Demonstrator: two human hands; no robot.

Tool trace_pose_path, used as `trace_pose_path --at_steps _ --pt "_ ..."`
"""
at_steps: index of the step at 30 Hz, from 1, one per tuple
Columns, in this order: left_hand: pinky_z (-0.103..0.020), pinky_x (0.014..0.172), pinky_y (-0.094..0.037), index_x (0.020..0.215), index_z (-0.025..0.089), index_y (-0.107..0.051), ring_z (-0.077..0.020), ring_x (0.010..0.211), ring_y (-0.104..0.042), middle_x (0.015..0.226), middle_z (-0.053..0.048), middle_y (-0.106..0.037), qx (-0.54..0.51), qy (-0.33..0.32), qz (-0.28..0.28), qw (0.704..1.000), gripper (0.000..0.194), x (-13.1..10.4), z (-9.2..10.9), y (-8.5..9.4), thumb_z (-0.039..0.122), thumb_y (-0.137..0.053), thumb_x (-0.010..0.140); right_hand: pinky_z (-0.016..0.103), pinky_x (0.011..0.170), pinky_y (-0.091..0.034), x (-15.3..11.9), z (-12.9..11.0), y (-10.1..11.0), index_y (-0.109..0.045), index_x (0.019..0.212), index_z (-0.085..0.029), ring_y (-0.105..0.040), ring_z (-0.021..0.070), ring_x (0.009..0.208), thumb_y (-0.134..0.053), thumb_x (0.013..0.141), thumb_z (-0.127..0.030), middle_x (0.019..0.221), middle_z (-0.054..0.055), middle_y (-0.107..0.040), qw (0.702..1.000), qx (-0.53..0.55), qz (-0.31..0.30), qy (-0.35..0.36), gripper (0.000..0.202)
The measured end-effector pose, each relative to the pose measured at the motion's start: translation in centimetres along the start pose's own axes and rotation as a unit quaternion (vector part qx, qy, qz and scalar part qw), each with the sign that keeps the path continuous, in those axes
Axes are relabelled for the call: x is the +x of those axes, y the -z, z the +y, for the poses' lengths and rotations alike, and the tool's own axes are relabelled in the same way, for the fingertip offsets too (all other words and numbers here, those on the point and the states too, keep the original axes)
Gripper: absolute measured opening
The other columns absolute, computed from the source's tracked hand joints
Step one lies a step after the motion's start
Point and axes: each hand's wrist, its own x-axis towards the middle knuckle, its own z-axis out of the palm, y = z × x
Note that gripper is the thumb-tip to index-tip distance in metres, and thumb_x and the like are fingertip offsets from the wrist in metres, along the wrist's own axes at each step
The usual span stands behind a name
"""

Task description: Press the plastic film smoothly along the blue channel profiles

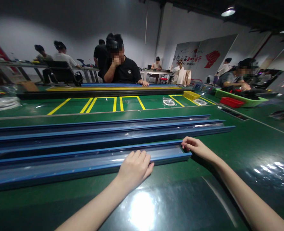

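Observation:
The nearest long blue channel [89, 168] lies on the green table, with a clear, shiny strip [118, 157] inside it. My left hand [136, 166] is wrapped over its near wall, fingers curled into the trough and thumb on the outside. At the channel's right end, my right hand [193, 147] has its fingers curled together by the tip of the far wall and the strip's end. What lies between those fingertips is hidden. More blue channels [132, 133] run side by side just behind.
Yellow tape lines [115, 104], a dark rail [103, 93] and a yellow bin [191, 95] occupy the far side. A person in black [129, 69] sits opposite. Right, another person [235, 77] works over a green tray [252, 102] near a red bin [231, 102]. Bagged coils [169, 102] lie farther back.

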Motion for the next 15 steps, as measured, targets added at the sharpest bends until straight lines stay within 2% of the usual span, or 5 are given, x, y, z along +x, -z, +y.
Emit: trace_pose_path --at_steps 8,15 --pt "-0.03 0.055 -0.03 0.067 0.018 -0.049 -0.0166 0.061 -0.047 0.063 -0.001 -0.05 0.001 0.0 0.008 1.0 0.017 0.0 0.0 0.0 0.029 -0.043 0.078 0.022 0.056 -0.034 -0.4 -1.2 -0.4 -0.055 0.069 -0.016 -0.045 0.01 0.06 -0.059 0.067 -0.038 0.064 -0.001 -0.053 0.998 -0.052 -0.016 -0.022 0.022" --pt "-0.029 0.055 -0.03 0.067 0.018 -0.049 -0.0167 0.061 -0.047 0.063 -0.001 -0.051 0.0 -0.001 0.008 1.0 0.017 0.0 0.1 0.0 0.029 -0.042 0.079 0.023 0.055 -0.034 -0.2 -1.2 -0.8 -0.056 0.065 -0.015 -0.046 0.0107 0.059 -0.06 0.064 -0.043 0.062 0.0 -0.054 0.997 -0.08 -0.004 -0.024 0.029"
